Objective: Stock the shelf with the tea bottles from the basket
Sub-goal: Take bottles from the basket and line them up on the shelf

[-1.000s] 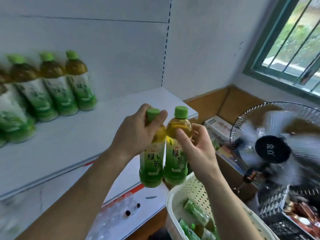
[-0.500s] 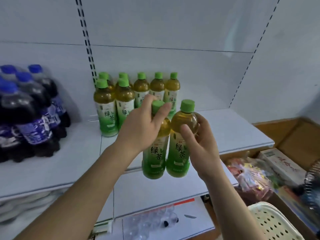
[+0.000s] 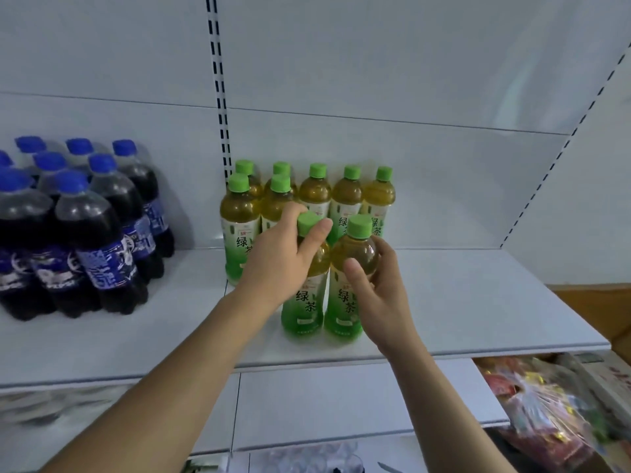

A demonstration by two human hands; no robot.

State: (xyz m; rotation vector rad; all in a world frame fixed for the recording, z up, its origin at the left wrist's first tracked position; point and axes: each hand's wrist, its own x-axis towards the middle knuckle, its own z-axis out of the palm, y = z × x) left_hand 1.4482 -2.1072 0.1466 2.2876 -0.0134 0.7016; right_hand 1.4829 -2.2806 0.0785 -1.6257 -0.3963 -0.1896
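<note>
A: Which step is this?

B: Placing, I'd judge. The left hand [image 3: 283,257] is curled round the neck and shoulder of one tea bottle [image 3: 304,298], thumb against its cap. The right hand [image 3: 379,295] wraps the shoulder of a second tea bottle [image 3: 345,302]. The two stand upright, touching, over the front of the shelf [image 3: 478,302].

A: Set down already?

B: I cannot tell; their bases look at or just above the surface.

A: And the stocked tea?

B: A cluster of tea bottles [image 3: 345,196] stands at twelve o'clock from the pair; cola bottles [image 3: 78,230] at nine o'clock.

A: Next?

B: Probably slide both back against that cluster, keep them upright, then let go. The basket isn't in view.
</note>
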